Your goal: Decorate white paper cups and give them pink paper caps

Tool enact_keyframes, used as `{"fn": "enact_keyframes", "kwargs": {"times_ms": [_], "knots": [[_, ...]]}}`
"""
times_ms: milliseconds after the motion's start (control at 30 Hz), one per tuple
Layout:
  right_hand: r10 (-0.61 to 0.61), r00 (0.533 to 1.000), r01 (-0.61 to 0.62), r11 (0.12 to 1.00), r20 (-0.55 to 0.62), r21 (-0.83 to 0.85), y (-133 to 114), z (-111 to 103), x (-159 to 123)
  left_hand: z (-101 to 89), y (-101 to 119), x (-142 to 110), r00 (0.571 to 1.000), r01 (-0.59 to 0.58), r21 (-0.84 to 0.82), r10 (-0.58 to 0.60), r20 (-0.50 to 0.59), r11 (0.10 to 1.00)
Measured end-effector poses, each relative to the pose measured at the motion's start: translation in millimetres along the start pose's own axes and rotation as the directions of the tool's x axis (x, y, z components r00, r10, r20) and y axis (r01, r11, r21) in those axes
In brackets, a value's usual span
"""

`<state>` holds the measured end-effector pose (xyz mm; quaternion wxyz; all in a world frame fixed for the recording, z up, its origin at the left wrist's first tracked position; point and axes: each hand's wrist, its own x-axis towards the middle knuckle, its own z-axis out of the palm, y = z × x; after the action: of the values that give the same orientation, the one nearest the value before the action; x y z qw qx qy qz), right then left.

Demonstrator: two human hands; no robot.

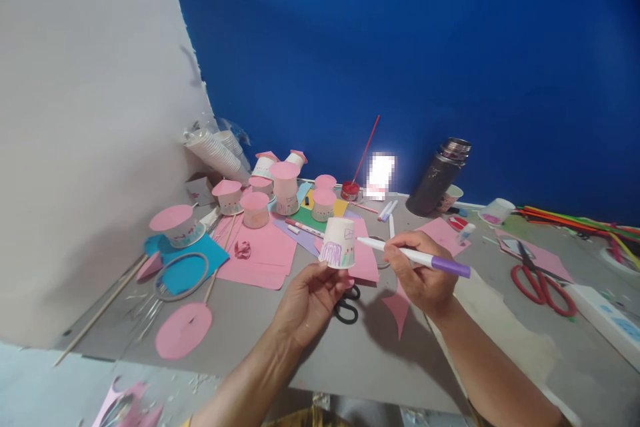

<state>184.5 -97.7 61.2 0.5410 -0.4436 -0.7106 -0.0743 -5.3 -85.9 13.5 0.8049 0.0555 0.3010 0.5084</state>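
My left hand (317, 303) holds a white paper cup (341, 230) upside down by its rim, above the table's middle. Purple strokes, a small outlined square and a few green and red marks show on the cup's side. In my right hand (423, 273) is a white marker with a purple end (440, 262), gripped like a pen. Its tip points left and lies at or very close to the cup's right side; I cannot tell whether it touches. Black-handled scissors (346, 312) lie below the cup, partly hidden by my left hand.
Several cups with pink paper tops (286, 187) stand at the back left, near stacked paper cups (215, 150). Pink paper sheets (260, 260) lie on the table. A dark thermos (437, 180) stands at the back right. Red-handled scissors (543, 287) and a power strip (607, 320) lie right.
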Motion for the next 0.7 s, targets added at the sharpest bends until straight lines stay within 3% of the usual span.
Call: {"fn": "enact_keyframes", "kwargs": {"times_ms": [300,433,567,700], "knots": [[0.12,0.992,-0.119,0.992,-0.026,0.036,8,9,-3,-7.5,-3,-5,0.97,-0.242,0.331,0.214,0.12,0.912],[0.248,0.964,-0.258,0.959,0.095,0.118,15,14,-4,-3.6,-7,-12,0.936,-0.352,0.516,0.309,0.171,0.781],[0.284,0.937,-0.323,0.928,0.205,0.189,19,14,-4,2.4,-10,-18,0.906,-0.409,0.645,0.371,0.202,0.646],[0.262,0.932,-0.318,0.923,0.25,0.219,20,10,-2,2.4,-8,-19,0.936,-0.352,0.541,0.268,0.23,0.764]]}}
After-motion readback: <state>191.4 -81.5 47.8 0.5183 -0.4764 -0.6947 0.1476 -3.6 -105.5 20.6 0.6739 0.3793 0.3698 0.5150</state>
